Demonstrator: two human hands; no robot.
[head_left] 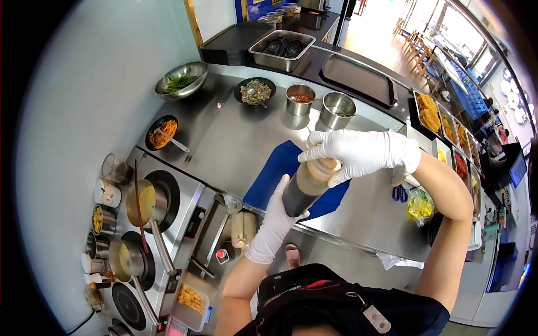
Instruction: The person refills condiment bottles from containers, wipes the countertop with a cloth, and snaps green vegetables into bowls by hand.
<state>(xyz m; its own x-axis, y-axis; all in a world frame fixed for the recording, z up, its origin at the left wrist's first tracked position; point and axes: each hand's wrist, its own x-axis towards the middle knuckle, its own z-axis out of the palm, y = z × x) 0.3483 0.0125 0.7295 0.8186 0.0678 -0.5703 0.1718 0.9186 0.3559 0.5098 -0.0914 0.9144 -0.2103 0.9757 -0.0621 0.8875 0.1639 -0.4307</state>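
A clear bottle of dark liquid (305, 190) is held tilted above a blue cloth (269, 175) on the steel counter. My left hand (276, 224), in a white glove, is wrapped round the lower part of the bottle. The gloved right hand (356, 154) grips its pale top, fingers closed round the cap area. The bottle's mouth is hidden under that hand.
Bowls of green vegetables (180, 83), carrot strips (162, 133) and chopped food (255, 91) stand at the back left. Two steel pots (337, 110) are behind the bottle. Pans (147, 203) sit on burners at left; blue scissors (399, 194) lie right.
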